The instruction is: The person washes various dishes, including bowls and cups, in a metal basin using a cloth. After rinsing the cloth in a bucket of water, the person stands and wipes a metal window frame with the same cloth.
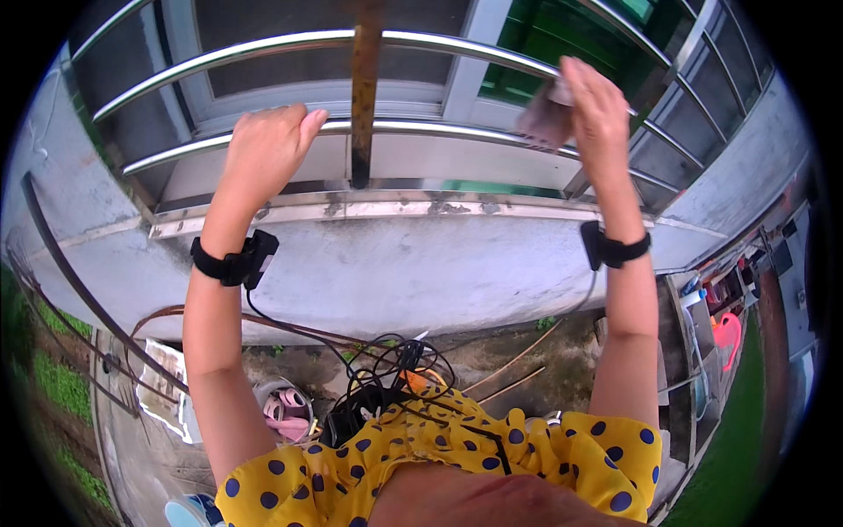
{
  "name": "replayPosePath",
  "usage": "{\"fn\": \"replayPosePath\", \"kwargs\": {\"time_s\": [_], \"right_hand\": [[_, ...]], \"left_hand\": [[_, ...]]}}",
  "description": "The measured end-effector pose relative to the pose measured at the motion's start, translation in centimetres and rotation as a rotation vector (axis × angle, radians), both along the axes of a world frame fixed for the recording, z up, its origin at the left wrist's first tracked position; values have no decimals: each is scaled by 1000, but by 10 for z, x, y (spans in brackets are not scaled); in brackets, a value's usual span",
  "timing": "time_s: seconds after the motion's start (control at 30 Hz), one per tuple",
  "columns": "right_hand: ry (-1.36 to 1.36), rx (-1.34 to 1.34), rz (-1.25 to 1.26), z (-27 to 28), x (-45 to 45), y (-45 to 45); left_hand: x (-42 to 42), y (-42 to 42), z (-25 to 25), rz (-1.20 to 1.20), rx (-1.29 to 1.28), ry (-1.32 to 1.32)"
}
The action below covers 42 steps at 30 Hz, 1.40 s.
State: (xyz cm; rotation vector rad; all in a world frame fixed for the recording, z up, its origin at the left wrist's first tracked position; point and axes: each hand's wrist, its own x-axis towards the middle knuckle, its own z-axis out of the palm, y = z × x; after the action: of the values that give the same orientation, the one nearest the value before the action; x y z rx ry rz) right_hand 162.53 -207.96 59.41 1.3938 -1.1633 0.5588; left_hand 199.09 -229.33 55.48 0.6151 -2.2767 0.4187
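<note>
My left hand [271,146] is closed around a lower horizontal bar [428,129] of the shiny metal window guard, left of the rusty upright strip [363,99]. Over at the guard's right part, my right hand [598,118] is raised with a greyish-pink cloth [546,117] against its palm side, between the upper and lower bars; cloth and fingers are somewhat blurred. How the fingers grip the cloth is partly hidden. Behind the bars are white window frames and a green pane [527,46]. Each wrist wears a black strap with a small device and cable.
Below the guard runs a stained ledge [395,209] above a pale wall [421,263]. Tangled black cables [395,369] hang by my waist. A bucket with pink items [288,414] stands low left, near a long dark curved pipe [85,290]. A pink watering can [727,334] is at right.
</note>
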Motion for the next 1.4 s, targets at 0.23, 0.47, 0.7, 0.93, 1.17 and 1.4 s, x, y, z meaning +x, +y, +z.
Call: {"fn": "replayPosePath", "kwargs": {"time_s": [0.23,0.47,0.7,0.93,1.17,1.4], "right_hand": [[-677,57,-141,19,-17,47],[-1642,-211,969,116,-3,28],[-1208,221,1122,133,139,-35],[254,-204,576,126,163,-83],[173,-349,203,112,71,-29],[-371,-22,158,101,-69,19]], "left_hand": [[3,-11,-3,27,-92,13],[3,-6,-1,28,-50,7],[4,-8,-1,64,-63,-8],[3,-6,-3,34,-33,6],[9,-2,4,57,-29,-25],[1,-3,-1,62,-92,24]]}}
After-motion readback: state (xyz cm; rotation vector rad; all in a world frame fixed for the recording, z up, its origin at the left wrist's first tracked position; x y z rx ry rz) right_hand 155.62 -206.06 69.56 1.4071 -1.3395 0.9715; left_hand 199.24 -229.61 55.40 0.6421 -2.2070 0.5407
